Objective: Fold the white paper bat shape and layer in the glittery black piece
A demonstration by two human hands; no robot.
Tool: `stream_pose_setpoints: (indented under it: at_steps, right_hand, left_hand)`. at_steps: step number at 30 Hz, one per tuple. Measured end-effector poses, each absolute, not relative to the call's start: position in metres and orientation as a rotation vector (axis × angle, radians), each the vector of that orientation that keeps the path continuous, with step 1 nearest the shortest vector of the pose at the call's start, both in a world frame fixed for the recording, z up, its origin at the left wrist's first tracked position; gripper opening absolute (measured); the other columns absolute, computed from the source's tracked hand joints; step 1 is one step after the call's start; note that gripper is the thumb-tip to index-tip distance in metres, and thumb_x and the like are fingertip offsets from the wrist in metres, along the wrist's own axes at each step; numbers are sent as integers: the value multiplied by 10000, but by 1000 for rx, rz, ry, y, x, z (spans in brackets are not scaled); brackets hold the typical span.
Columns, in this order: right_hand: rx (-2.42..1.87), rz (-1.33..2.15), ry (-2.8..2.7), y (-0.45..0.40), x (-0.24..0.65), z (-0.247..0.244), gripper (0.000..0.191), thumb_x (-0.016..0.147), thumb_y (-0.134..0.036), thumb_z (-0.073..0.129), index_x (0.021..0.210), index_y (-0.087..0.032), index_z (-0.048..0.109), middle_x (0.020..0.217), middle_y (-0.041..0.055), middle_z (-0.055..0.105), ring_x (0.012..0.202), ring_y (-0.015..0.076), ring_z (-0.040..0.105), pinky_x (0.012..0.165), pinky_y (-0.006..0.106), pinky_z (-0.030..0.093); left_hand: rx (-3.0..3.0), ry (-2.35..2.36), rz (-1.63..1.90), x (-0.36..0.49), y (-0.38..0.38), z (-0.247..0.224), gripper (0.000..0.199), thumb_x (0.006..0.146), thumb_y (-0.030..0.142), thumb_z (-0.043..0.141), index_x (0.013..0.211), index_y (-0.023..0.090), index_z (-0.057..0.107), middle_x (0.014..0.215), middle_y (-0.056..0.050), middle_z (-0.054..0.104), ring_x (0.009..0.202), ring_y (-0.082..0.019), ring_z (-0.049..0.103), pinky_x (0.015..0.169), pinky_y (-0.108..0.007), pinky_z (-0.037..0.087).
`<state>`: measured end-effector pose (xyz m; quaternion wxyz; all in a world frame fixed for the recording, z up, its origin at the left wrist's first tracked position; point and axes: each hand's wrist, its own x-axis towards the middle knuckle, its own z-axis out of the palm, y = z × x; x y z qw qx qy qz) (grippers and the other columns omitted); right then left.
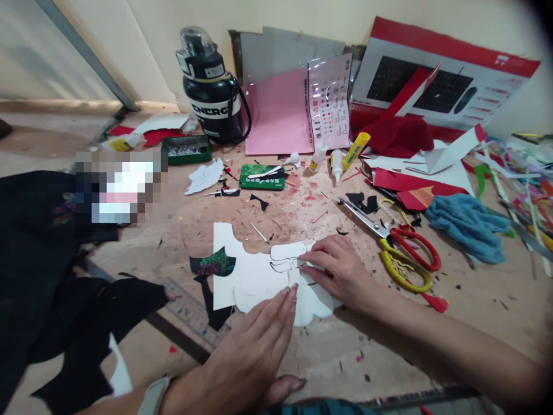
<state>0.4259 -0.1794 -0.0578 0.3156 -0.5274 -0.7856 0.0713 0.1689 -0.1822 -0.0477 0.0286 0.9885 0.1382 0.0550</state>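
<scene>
A white paper cutout (224,242) with a wavy edge lies flat on the table in front of me. My left hand (254,340) rests with fingers stretched out together, fingertips on the lower part of that paper. On its upper right side sits a small white paper piece edged in black (283,265). My right hand (339,271) pinches the right end of this piece between thumb and fingers, which partly hide it. Just above is another rounded white piece (287,250). A black scrap with green and pink glitter (213,264) overlaps the left edge of the cutout.
Scissors (389,236) with red and yellow handles lie right, near a blue cloth (466,225). Behind are glue bottles (337,164), a green tin (261,177), a black bottle (211,86) and a keyboard box (444,75). Black fabric (38,259) and a ruler (190,305) lie left.
</scene>
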Motion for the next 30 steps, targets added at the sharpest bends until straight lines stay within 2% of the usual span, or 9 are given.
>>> stream_pose_setpoints:
  at_steps: [15,30]
  right_hand:
    - [-1393,230,-2066,-179,425,-56,89,940,-232,659,990,-177,707,916,68,658,881,214,578,819,389,426]
    - [-1365,293,-2068,-178,426,-53,97,930,-176,646,1007,-170,705,923,69,656,890,208,578,829,392,423]
  left_hand:
    - [3039,442,185,167,-185,-54,802,944,676,406,1404,25,496,1547,-226,403,1456,-335,321,1172,-405,200]
    - [3037,431,183,168,-184,-54,802,950,669,395,1402,13,495,1546,-229,404,1454,-342,323,1184,-409,173]
